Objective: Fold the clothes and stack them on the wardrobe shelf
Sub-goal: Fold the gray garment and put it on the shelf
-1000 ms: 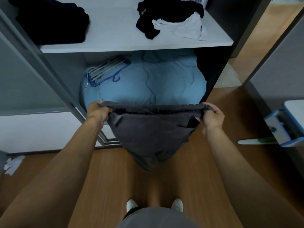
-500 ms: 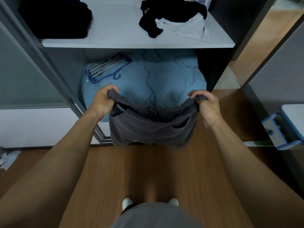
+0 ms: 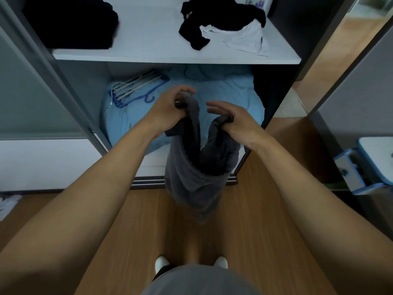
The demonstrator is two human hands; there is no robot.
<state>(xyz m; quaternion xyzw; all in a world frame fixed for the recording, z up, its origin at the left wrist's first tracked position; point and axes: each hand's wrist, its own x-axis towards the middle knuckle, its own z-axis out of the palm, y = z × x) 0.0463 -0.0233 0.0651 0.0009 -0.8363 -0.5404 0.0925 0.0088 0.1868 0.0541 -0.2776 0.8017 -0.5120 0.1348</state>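
two hands (image 3: 170, 109) (image 3: 231, 121) pinch one grey garment (image 3: 191, 177), hanging down.

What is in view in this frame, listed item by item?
shelf: one, white, upper part of the wardrobe
folded pile: one, black, left on the shelf
loose garment: one, black, right on the shelf
white garment: one, white, partly under the loose garment
bedding: one, light blue, below the shelf
hangers: several, white and blue, on the bedding's left
grey garment: one, dark grey, hanging from both hands
floor: one, brown wood
small cabinet: one, blue and white, right edge
left hand: one, grips the grey garment's top
right hand: one, holds its other top corner
feet: two, white footwear, bottom centre
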